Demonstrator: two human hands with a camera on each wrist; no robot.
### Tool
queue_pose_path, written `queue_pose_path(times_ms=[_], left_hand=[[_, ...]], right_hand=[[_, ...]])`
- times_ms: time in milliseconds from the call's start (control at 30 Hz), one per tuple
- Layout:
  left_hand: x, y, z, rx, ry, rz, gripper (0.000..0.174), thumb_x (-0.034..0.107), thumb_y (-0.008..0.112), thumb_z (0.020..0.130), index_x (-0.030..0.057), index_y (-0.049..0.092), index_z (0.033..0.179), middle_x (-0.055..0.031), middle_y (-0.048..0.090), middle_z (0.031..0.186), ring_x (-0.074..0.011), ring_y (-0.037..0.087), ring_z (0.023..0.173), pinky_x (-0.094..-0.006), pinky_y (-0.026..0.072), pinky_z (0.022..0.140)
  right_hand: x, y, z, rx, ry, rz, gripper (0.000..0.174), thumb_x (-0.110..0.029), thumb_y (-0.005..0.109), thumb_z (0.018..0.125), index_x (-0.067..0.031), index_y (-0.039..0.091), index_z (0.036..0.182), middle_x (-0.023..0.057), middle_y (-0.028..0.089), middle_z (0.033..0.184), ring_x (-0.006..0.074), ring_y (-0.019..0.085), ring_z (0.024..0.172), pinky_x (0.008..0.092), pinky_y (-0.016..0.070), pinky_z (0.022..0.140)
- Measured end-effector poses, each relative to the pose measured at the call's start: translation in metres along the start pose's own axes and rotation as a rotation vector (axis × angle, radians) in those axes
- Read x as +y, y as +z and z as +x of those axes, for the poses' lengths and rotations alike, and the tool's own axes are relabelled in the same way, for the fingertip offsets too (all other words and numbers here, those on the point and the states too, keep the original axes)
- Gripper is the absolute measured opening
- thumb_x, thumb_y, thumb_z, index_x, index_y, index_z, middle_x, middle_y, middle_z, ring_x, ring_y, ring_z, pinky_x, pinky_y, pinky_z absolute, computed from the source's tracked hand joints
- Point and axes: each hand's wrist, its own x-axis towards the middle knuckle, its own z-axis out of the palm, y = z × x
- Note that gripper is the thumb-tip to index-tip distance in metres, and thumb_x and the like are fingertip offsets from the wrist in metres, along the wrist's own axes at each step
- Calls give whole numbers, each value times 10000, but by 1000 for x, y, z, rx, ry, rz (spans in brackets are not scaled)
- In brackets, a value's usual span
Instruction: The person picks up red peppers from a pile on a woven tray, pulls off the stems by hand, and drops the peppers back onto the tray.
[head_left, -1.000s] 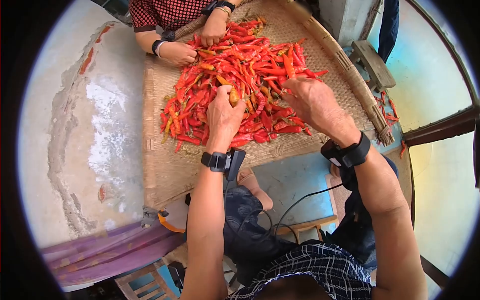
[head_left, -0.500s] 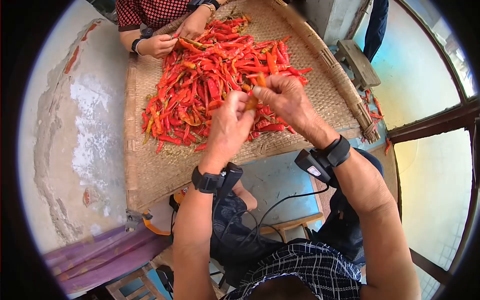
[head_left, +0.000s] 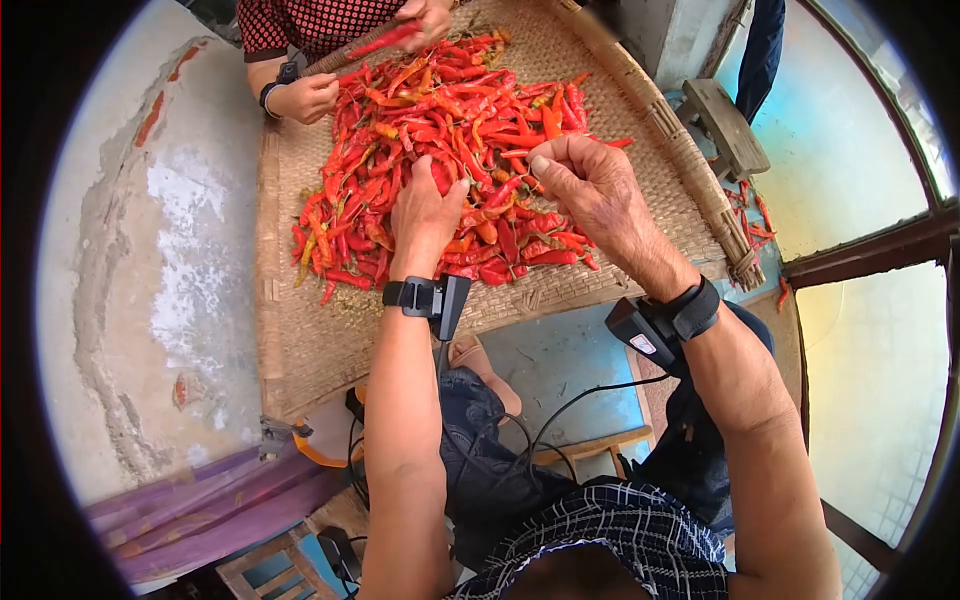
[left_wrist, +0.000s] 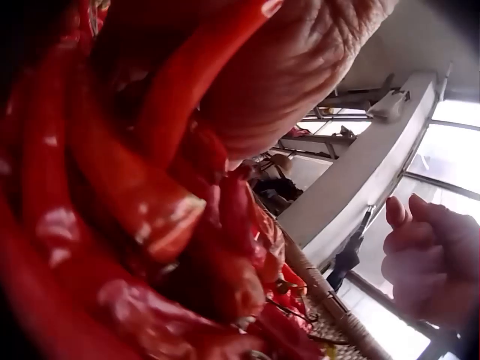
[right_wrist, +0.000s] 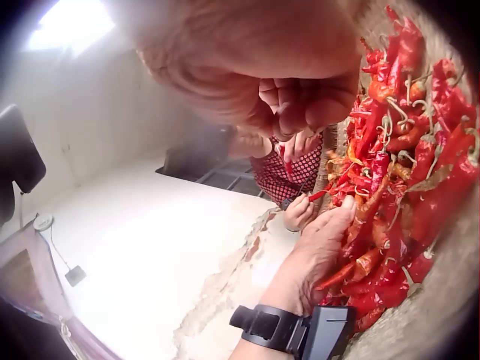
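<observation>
A large heap of red chili peppers [head_left: 480, 130], a few orange or greenish, lies in a woven tray [head_left: 330, 350]. My left hand [head_left: 428, 220] rests on the near part of the heap, thumb spread from the index finger and red chilies showing between them. In the left wrist view, red chilies [left_wrist: 187, 82] lie close against the palm. My right hand [head_left: 600, 190] hovers over the heap's right side, thumb and fingertips drawn together. Its curled fingers [right_wrist: 300, 112] show no chili between them in the right wrist view.
Across the tray, another person's hands [head_left: 305, 98] handle chilies, one raising a long red chili [head_left: 385, 42]. A wooden stool [head_left: 725, 128] and loose chilies [head_left: 760, 220] are beyond the tray's right rim. A peeling wall [head_left: 140, 250] stands at left.
Both my hands met at an orange chili half a second ago; now they are apart, the left down on the heap without it. The other person has raised a red chili.
</observation>
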Motion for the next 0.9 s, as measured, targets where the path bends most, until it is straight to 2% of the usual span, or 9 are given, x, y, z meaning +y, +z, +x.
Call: queue_pose_path(times_ms=[33, 100, 133, 233, 467, 533, 633, 767, 900], left_hand=[[0, 6, 1, -2, 3, 0, 598, 381, 611, 813, 38, 436, 1271, -195, 639, 1009, -337, 620, 918, -400, 477, 796], [18, 7, -1, -116, 61, -466, 516, 235, 635, 806, 57, 446, 1252, -173, 649, 970, -323, 632, 826, -371, 490, 728], [32, 7, -8, -59, 106, -334, 461, 96, 621, 794, 71, 458, 1224, -164, 646, 909, -304, 631, 746, -343, 491, 669], [52, 5, -22, -13, 373, -340, 424, 16, 582, 781, 73, 487, 1190, -166, 620, 876, -320, 613, 759, -390, 487, 680], [62, -1, -47, -59, 813, -103, 477, -18, 611, 720, 109, 567, 1178, -97, 623, 997, -316, 560, 878, -393, 471, 768], [62, -10, -50, -83, 813, -162, 442, -1, 624, 734, 95, 580, 1163, -106, 619, 1008, -306, 567, 909, -370, 475, 795], [62, -26, -57, -159, 369, -398, 291, 56, 637, 775, 39, 620, 1065, -123, 620, 1003, -289, 568, 969, -367, 452, 850], [53, -30, -51, -173, 470, -245, 227, 120, 612, 805, 22, 610, 1009, -137, 616, 976, -300, 569, 954, -377, 449, 824], [60, -27, -50, -196, 428, -123, 210, 118, 604, 812, 12, 610, 994, -149, 613, 950, -314, 563, 935, -385, 446, 808]], right_hand=[[-1, 0, 0, 18, -12, 17, 187, -154, 569, 891, 28, 605, 874, -4, 537, 630, 63, 455, 572, 258, 383, 492], [-1, -1, 0, 39, -25, 32, 187, -153, 570, 891, 29, 606, 873, -6, 533, 626, 62, 453, 570, 257, 381, 489], [0, -1, 0, 46, -26, 34, 187, -152, 571, 891, 31, 605, 876, -7, 534, 630, 60, 453, 571, 250, 379, 489], [-3, -6, 2, 76, -27, 69, 187, -152, 571, 890, 32, 604, 881, -8, 537, 638, 57, 455, 575, 236, 380, 493], [-8, -29, 7, 167, -21, 126, 201, -163, 570, 894, 36, 601, 901, -9, 553, 661, 47, 460, 578, 219, 397, 504], [-10, -32, 6, 179, -16, 140, 197, -159, 570, 893, 35, 600, 899, -11, 548, 660, 46, 454, 574, 218, 391, 501], [-5, -33, 6, 168, -47, 113, 192, -158, 568, 893, 30, 603, 876, -20, 534, 646, 47, 444, 570, 225, 378, 493], [-3, -32, 6, 171, -106, -11, 193, -163, 590, 874, 29, 607, 855, 0, 529, 618, 63, 448, 564, 252, 385, 494], [-4, -33, 2, 96, -148, -119, 181, -155, 603, 851, 26, 615, 850, 49, 551, 617, 90, 468, 555, 283, 406, 507]])
